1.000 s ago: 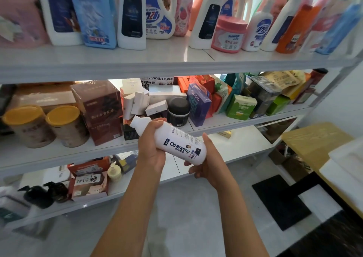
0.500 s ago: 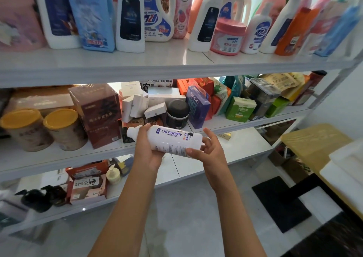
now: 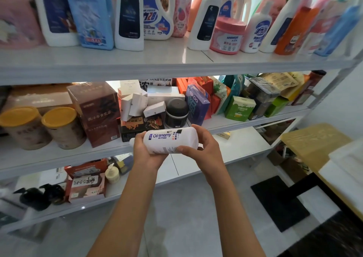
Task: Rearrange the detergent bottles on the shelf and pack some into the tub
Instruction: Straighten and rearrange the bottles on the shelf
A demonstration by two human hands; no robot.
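A white "Oil enemy" bottle [image 3: 169, 140] lies sideways in both hands in front of the middle shelf, its cap end pointing left. My left hand [image 3: 147, 154] grips the neck end from below. My right hand [image 3: 204, 148] wraps around the base end, thumb across the label. Several detergent bottles [image 3: 128, 16] stand in a row on the top shelf [image 3: 137, 64], with a pink tub-shaped jar [image 3: 225, 35] among them. A white tub [image 3: 347, 154] shows partly at the right edge.
The middle shelf [image 3: 49, 154] holds yellow-lidded cans [image 3: 60, 127], a dark brown box [image 3: 96, 113], small white boxes and coloured packs. The lower shelf carries a red box [image 3: 86, 184] and black pump bottles. A wooden table [image 3: 314, 142] stands right, a black mat [image 3: 279, 201] on the floor.
The bottle has turned from tilted to lying level and rolled in my hands, so the label faces up. My right hand moved from under the base to around it.
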